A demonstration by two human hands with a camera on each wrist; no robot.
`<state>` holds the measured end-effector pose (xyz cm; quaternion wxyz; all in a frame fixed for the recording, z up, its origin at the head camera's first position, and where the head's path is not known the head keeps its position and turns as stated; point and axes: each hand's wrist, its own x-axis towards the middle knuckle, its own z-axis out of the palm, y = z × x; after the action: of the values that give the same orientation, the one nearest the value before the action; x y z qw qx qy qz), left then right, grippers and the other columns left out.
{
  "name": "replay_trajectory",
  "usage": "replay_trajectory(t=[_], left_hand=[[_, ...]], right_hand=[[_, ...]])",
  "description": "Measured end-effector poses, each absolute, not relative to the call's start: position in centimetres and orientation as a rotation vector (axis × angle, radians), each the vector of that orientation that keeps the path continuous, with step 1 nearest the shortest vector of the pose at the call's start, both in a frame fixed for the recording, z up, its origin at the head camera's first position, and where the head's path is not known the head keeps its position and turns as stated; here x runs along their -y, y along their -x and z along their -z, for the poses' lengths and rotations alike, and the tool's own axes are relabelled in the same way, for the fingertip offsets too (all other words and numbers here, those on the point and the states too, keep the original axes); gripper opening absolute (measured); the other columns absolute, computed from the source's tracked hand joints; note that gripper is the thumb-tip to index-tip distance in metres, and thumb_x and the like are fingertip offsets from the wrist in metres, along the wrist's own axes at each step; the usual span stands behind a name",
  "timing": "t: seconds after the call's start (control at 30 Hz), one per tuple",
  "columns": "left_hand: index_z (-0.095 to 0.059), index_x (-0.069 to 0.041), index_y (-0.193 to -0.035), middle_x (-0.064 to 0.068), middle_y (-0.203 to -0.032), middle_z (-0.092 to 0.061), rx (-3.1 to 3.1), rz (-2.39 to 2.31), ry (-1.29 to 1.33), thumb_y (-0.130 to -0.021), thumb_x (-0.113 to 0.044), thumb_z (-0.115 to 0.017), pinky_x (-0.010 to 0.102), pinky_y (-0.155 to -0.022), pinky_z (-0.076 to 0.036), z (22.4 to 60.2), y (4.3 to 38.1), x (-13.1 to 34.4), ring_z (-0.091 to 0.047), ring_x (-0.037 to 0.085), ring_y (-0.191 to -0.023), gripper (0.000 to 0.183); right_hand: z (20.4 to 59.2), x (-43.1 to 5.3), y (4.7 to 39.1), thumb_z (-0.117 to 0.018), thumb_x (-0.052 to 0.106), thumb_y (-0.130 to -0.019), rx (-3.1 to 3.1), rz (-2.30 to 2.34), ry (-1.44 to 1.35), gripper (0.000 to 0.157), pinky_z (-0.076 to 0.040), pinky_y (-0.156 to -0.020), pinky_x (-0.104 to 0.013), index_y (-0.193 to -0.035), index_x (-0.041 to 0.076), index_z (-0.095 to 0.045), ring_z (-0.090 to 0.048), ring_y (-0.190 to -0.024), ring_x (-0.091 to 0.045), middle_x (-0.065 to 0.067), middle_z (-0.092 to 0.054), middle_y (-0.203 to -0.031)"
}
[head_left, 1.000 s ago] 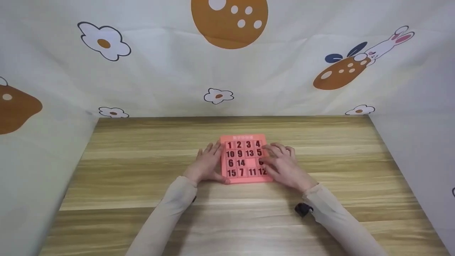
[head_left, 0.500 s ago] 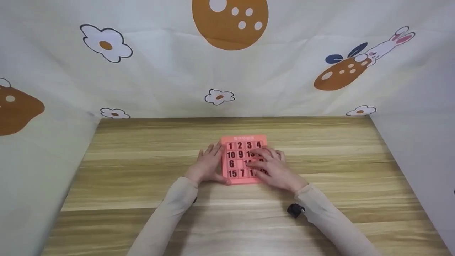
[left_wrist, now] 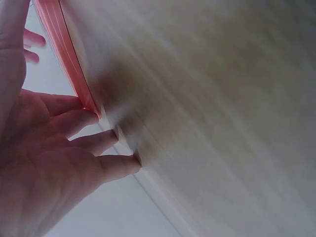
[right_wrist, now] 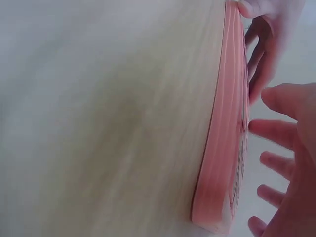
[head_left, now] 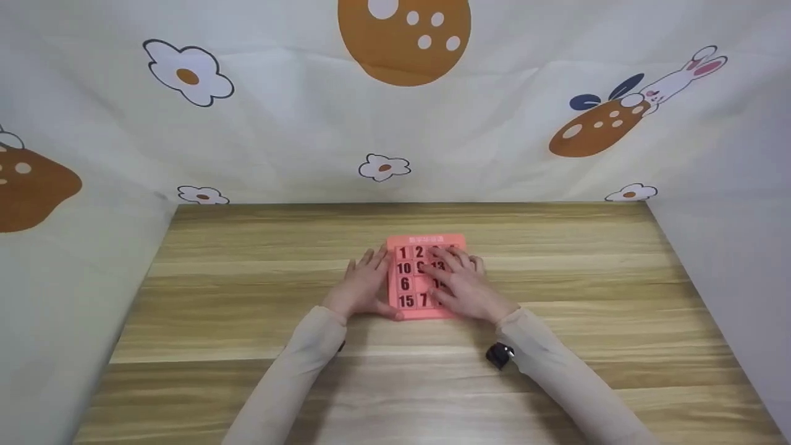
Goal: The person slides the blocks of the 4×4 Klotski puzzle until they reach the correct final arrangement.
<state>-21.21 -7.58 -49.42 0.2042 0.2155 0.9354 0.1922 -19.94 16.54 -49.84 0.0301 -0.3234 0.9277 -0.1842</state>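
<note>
- Right hand (head_left: pixel 465 287) is over the right half of the number board, fingers spread apart and not wrapped around anything. One fingertip sits right at the 9 and partly hides it, while others cover most of the 3 and 4. Can't really tell which tips are pressing and which are just above.
- Left hand (head_left: pixel 360 287) is along the board's left edge, thumb at the lower left corner, fingers pretty straight. From the left wrist view, some fingertips touch the board's side and others look like they're on the surface next to it.
- Pink number board (head_left: pixel 426 239) lies flat between the two hands, white lettering across its top strip. I can read 1, 2, 10, 13, 6, 15 and 7, plus part of the 14. There's a tile-free slot between the 6 and the 14.
- Light sleeves (head_left: pixel 559 364) come in from below the board, with a black gadget (head_left: pixel 499 356) at the right wrist.
- Wood-grain surface (head_left: pixel 247 278) runs out on all sides of the board.
- Pale fabric backdrop (head_left: pixel 290 130) beyond the board: flowers, spotted orange shapes, and a rabbit up to the right.
</note>
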Motion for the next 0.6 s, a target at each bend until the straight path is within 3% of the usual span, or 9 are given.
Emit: replay_trajectory(t=[0.2,0.43,0.6], left_hand=[[-0.008,-0.002,-0.154,0.016,-0.160,-0.001,-2.608,-0.538,-0.611,-0.066,-0.055,-0.082,0.058,-0.113,-0.003,49.4,21.3,7.6,-0.002,0.037,-0.144,0.127],[-0.007,-0.003,-0.154,0.015,-0.160,0.000,-2.603,-0.562,-0.601,-0.066,-0.054,-0.083,0.057,-0.114,-0.002,49.4,21.3,7.7,-0.001,0.037,-0.145,0.128],[-0.008,-0.002,-0.154,0.015,-0.160,-0.001,-2.604,-0.572,-0.598,-0.067,-0.054,-0.083,0.057,-0.114,-0.003,49.6,21.2,7.7,-0.002,0.036,-0.145,0.126]], right_hand=[[49.4,-17.1,19.1,-0.060,0.029,-0.095,-2.791,0.667,1.068,0.035,-0.016,-0.107,-0.061,-0.125,0.013,-0.066,-0.021,-0.138,-0.040,-0.012,-0.034,-0.152],[49.6,-17.8,19.1,-0.064,0.024,-0.092,-2.972,0.653,0.935,0.038,-0.020,-0.104,-0.058,-0.126,0.007,-0.063,-0.027,-0.135,-0.041,-0.018,-0.039,-0.147],[49.9,-17.6,19.3,-0.063,0.030,-0.093,-2.946,0.615,0.906,0.042,-0.021,-0.103,-0.057,-0.129,0.009,-0.062,-0.025,-0.136,-0.040,-0.019,-0.036,-0.147]])
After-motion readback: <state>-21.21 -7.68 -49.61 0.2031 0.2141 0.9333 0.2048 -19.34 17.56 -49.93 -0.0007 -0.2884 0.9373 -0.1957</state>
